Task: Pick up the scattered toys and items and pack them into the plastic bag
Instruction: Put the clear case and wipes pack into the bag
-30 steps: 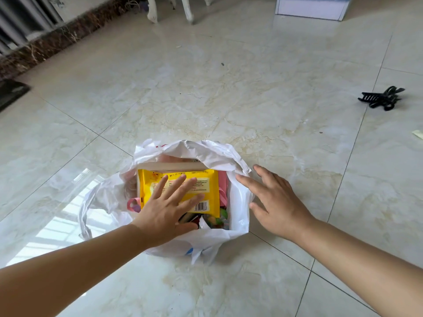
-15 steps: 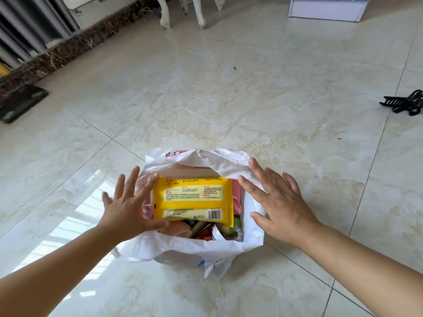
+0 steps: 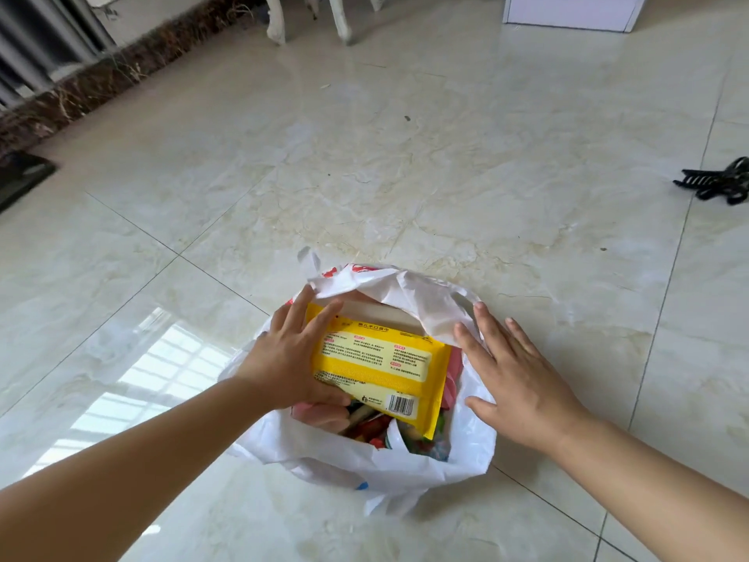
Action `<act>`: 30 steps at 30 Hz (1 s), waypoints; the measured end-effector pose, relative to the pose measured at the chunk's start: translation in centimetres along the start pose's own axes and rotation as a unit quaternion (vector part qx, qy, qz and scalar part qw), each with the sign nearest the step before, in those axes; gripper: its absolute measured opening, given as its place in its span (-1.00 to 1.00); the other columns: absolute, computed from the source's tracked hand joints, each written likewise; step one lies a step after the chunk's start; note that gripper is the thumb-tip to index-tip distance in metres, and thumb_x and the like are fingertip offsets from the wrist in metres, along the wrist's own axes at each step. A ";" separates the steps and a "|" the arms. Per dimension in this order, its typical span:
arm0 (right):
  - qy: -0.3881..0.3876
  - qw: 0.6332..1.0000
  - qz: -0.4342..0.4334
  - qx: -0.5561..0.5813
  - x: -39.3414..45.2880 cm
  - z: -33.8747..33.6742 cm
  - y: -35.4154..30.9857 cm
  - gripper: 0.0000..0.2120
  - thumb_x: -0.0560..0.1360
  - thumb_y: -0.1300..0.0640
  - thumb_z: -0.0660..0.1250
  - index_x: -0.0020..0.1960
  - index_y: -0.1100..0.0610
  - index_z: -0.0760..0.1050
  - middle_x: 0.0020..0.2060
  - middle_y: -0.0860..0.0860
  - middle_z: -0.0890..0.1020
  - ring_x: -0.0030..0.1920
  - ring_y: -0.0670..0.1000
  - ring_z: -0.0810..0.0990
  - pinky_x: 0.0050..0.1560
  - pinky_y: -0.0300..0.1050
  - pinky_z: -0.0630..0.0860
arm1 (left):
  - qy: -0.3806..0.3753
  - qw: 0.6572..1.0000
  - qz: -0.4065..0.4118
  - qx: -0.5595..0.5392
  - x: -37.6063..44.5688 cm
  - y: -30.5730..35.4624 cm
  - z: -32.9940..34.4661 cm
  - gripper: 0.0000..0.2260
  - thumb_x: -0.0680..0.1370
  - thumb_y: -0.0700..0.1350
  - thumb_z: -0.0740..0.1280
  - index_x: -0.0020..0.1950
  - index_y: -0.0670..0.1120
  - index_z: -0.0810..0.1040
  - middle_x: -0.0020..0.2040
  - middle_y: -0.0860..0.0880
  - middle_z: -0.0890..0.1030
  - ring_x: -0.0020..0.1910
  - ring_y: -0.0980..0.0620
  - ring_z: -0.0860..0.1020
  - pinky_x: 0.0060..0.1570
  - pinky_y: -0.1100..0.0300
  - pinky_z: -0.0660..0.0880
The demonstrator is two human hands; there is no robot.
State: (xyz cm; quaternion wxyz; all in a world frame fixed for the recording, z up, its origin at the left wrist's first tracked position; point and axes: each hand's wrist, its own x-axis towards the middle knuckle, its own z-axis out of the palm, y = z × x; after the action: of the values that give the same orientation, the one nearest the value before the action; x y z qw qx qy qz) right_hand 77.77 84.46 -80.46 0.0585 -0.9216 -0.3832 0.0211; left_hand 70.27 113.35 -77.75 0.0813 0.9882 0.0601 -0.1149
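Note:
A white plastic bag stands open on the tiled floor. A yellow wipes pack lies tilted across its mouth, over colourful toys and a pink item. My left hand holds the pack's left end, with the fingers spread over its far corner and the thumb along its near edge. My right hand lies flat and straight-fingered against the bag's right side, touching the rim. A black hair claw lies on the floor far to the right.
White chair legs and a white cabinet base stand at the far end of the room. A dark mat lies at the left by a dark marble skirting. Glossy floor tiles surround the bag.
My left hand lifted off the pack, swung left of the bag, then came back onto the pack's left end. The pack has turned clockwise. My right hand moved closer against the bag's right side.

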 end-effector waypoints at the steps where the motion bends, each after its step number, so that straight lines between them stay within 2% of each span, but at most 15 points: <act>1: 0.004 1.000 0.008 0.003 -0.2 0.1 0.6 -0.03 0.07 -0.03 0.58 0.36 0.22 0.24 0.34 0.34 0.32 0.30 0.24 0.40 0.34 -0.04 -0.04 | 0.000 1.000 0.012 0.003 0.5 0.5 0.0 0.11 -0.04 0.54 0.19 0.41 0.28 -0.19 0.51 -0.05 -0.13 0.45 -0.18 0.02 0.21 -0.20 0.39; 5: 0.025 0.998 0.050 0.008 -1.5 0.0 3.4 -0.04 0.09 0.02 0.58 0.37 0.21 0.21 0.35 0.32 0.31 0.30 0.24 0.41 0.35 -0.05 -0.04 | 0.009 0.998 0.052 0.019 2.8 3.5 -0.2 0.06 -0.02 0.55 0.15 0.35 0.29 -0.25 0.51 -0.07 -0.13 0.45 -0.19 0.02 0.23 -0.20 0.38; 8: 0.047 0.996 0.081 0.002 -2.8 0.0 5.7 -0.08 0.13 0.05 0.57 0.36 0.20 0.19 0.35 0.32 0.31 0.29 0.27 0.40 0.33 0.03 0.07 | 0.008 0.998 0.064 0.024 4.5 6.3 -0.1 0.08 -0.01 0.55 0.14 0.40 0.24 -0.21 0.52 -0.07 -0.16 0.45 -0.19 0.02 0.24 -0.20 0.36; 10: 0.060 0.992 0.114 -0.007 -4.0 -0.1 7.4 -0.11 0.15 0.06 0.56 0.36 0.17 0.20 0.35 0.30 0.33 0.31 0.26 0.36 0.36 0.11 0.15 | 0.002 0.997 0.075 0.029 5.7 8.5 -0.1 0.13 0.01 0.53 0.20 0.47 0.19 -0.17 0.51 -0.04 -0.20 0.46 -0.16 -0.01 0.26 -0.19 0.34; 13: 0.061 0.985 0.162 -0.013 -5.7 -0.5 9.5 -0.13 0.16 0.04 0.56 0.35 0.16 0.24 0.35 0.26 0.34 0.30 0.27 0.36 0.23 0.29 0.28 | 0.001 0.995 0.094 0.033 7.3 11.7 0.0 0.13 0.09 0.45 0.35 0.50 0.14 -0.13 0.51 -0.03 -0.22 0.46 -0.15 -0.02 0.28 -0.15 0.32; 18: 0.065 0.972 0.224 -0.030 -8.7 -1.6 12.7 -0.15 0.13 0.04 0.58 0.34 0.19 0.32 0.33 0.26 0.38 0.26 0.31 0.42 0.13 0.33 0.36 | 0.019 0.993 0.114 0.032 8.8 17.6 0.6 0.08 0.16 0.39 0.41 0.49 0.14 -0.11 0.51 0.01 -0.24 0.45 -0.12 -0.03 0.27 -0.15 0.32; 21: 0.066 0.966 0.247 -0.025 -10.5 -2.2 14.3 -0.15 0.14 0.05 0.58 0.35 0.19 0.31 0.33 0.26 0.38 0.27 0.33 0.41 0.14 0.34 0.34 | 0.026 0.993 0.107 0.036 9.1 20.7 1.1 0.06 0.18 0.37 0.42 0.50 0.13 -0.10 0.51 -0.02 -0.23 0.45 -0.13 -0.02 0.26 -0.14 0.31; 23: 0.068 0.964 0.257 -0.017 -11.9 -2.6 15.3 -0.17 0.17 0.06 0.56 0.34 0.19 0.31 0.34 0.27 0.36 0.29 0.33 0.38 0.17 0.33 0.33 | 0.024 0.995 0.092 0.036 9.3 22.4 1.4 0.05 0.19 0.38 0.41 0.50 0.12 -0.10 0.51 -0.04 -0.25 0.47 -0.15 -0.08 0.31 -0.19 0.24; 26: 0.075 0.964 0.256 0.006 -14.0 -3.1 16.2 -0.25 0.27 0.05 0.49 0.36 0.19 0.27 0.37 0.27 0.31 0.34 0.30 0.31 0.23 0.30 0.28 | 0.040 0.992 0.080 0.086 9.2 24.3 1.6 0.04 0.18 0.47 0.30 0.49 0.14 -0.14 0.49 -0.10 -0.33 0.47 -0.20 -0.27 0.37 -0.30 -0.05; 28: 0.087 0.963 0.255 0.015 -15.8 -3.3 16.6 -0.31 0.31 0.01 0.39 0.36 0.17 0.24 0.36 0.27 0.32 0.34 0.28 0.31 0.25 0.25 0.27 | 0.072 0.984 0.118 0.112 8.8 25.4 1.9 0.02 0.20 0.48 0.27 0.50 0.12 -0.09 0.49 -0.11 -0.34 0.45 -0.19 -0.34 0.36 -0.29 -0.23; 30: 0.087 0.961 0.260 0.037 -17.6 -3.2 16.9 -0.33 0.34 -0.02 0.34 0.37 0.16 0.23 0.37 0.27 0.31 0.36 0.25 0.28 0.31 0.16 0.19 | 0.114 0.969 0.189 0.113 8.1 26.7 2.1 -0.03 0.20 0.46 0.29 0.49 0.08 0.07 0.52 -0.07 -0.22 0.48 -0.14 -0.27 0.37 -0.25 -0.29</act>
State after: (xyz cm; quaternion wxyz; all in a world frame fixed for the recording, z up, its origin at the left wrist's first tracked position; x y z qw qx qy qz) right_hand 77.46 59.87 -79.48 0.1180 -0.9850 -0.1225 -0.0302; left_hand 81.34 87.65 -77.82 -0.0185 0.9910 -0.1322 0.0101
